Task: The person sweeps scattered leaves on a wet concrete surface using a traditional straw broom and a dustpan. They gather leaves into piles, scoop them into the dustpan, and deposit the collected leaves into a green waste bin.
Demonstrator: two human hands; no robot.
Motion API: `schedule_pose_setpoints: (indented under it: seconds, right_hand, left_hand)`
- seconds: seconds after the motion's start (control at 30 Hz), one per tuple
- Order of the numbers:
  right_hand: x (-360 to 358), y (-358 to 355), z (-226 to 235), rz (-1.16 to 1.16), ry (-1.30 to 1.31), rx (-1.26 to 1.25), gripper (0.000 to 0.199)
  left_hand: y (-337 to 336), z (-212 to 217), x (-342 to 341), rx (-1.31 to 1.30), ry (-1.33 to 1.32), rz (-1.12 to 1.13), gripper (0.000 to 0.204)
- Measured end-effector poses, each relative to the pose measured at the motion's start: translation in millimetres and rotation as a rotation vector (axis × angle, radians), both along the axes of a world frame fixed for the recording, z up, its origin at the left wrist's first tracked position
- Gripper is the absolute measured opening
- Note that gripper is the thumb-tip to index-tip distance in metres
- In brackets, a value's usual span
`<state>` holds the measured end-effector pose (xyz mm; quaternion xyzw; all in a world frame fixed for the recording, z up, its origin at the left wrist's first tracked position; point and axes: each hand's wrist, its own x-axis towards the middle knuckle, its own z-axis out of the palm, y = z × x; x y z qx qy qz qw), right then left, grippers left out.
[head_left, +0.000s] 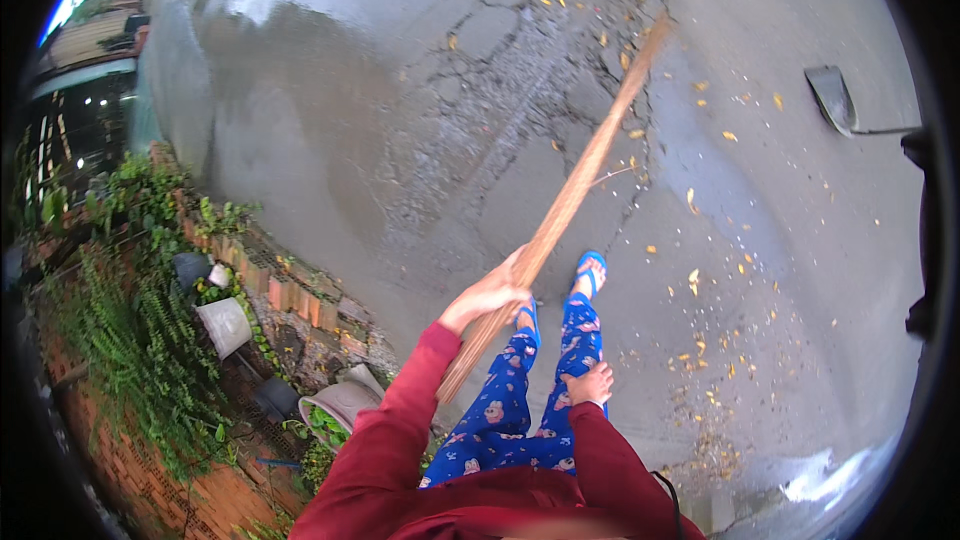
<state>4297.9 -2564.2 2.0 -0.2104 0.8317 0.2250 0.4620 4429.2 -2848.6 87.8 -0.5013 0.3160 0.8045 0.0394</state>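
Observation:
My left hand [487,295] is closed around a long straw broom [572,195] near its handle end. The broom slants up and to the right across wet, cracked pavement [430,120], its far tip blurred. My right hand [590,383] hangs beside my right thigh with its fingers curled and nothing in it. Both arms are in dark red sleeves. Below are my legs in blue patterned trousers and blue sandals [588,270].
Yellow fallen leaves [700,360] are scattered over the pavement on the right. A dustpan [835,100] lies at the upper right. On the left runs a low brick edge [290,290] with potted plants and overturned pots [225,325].

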Motion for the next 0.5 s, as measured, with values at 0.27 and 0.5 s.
schedule_pose_setpoints:
  seconds: [0.27,0.5]
  right_hand:
    - [-16.2,-36.9,-13.3,-0.105,0.090,-0.098,0.085]
    - [-4.1,-87.2,-31.8,-0.193,0.180,-0.121,0.085]
  left_hand:
    - [-61.0,-48.2,159.9,-0.335,-0.502,0.482,0.060]
    - [-215.2,-187.4,167.6,-0.265,-0.273,0.420,0.017]
